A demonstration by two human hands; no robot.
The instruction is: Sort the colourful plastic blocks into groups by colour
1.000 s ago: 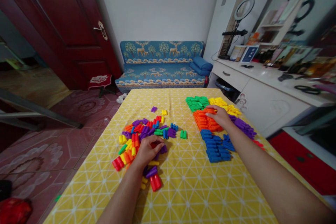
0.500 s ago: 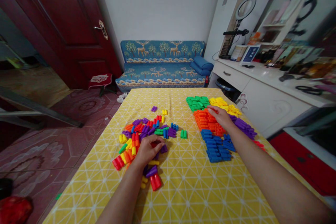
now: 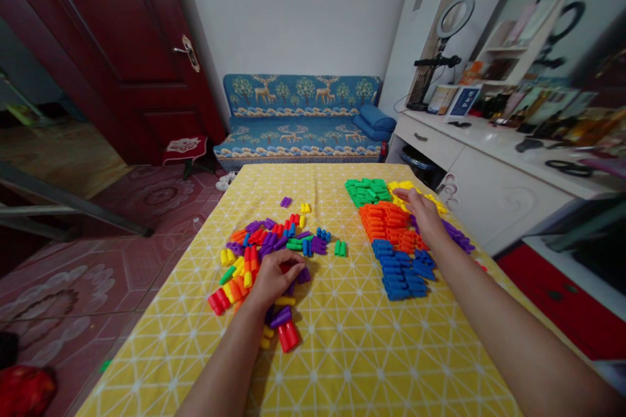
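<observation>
On the left of the yellow cloth, my left hand [image 3: 276, 275] rests over a mixed pile of coloured plastic pieces [image 3: 268, 242], fingers curled together; what they hold, if anything, is hidden. My right hand [image 3: 421, 210] is over the sorted groups at the right, between the orange pieces [image 3: 384, 221] and the yellow pieces [image 3: 402, 190]. Its fingers are partly bent, and no piece shows between them. Green pieces [image 3: 366, 191] lie behind the orange ones, blue pieces [image 3: 398, 272] in front, and purple pieces [image 3: 458, 236] to the right, partly behind my right arm.
The table [image 3: 337, 365] has a patterned yellow cloth. Beyond it stands a blue sofa [image 3: 303, 133]. A white dresser [image 3: 493, 163] with a ring light [image 3: 454, 16] is at the right. A red stool [image 3: 184, 148] stands by the door [image 3: 117, 32].
My right hand has moved slightly right and away from the orange pieces, toward the yellow ones. My left hand stays over the mixed pile. The view has shifted a little.
</observation>
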